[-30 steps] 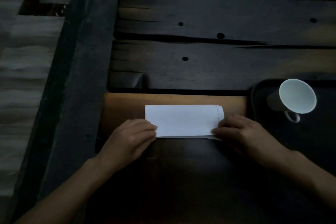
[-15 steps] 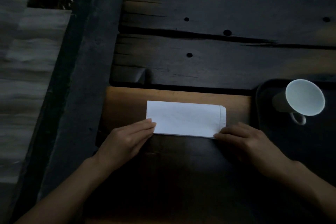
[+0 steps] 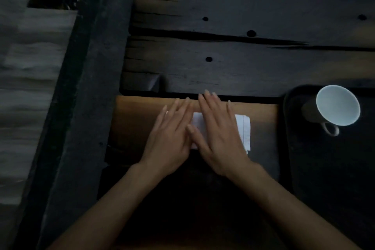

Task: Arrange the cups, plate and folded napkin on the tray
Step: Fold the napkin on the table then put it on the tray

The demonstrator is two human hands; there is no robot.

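Left hand (image 3: 172, 134) and right hand (image 3: 219, 138) press flat on folded napkin (image 3: 242, 130), center frame on desk (image 3: 223, 67). Grip open: fingers straight, holding nothing. Risk: folds spring apart or skew when lifted toward tray (image 3: 314, 168) at right, or it bumps the cup (image 3: 336, 105).

I get a v. dim, murky pic; faint warm glow on table (image 3: 142, 119), fingers (image 3: 209, 103) motion-blurred, edges soft

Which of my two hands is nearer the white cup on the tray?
The right hand, pressing flat on the napkin toward the cup; the left hand lies beyond it, farther away.
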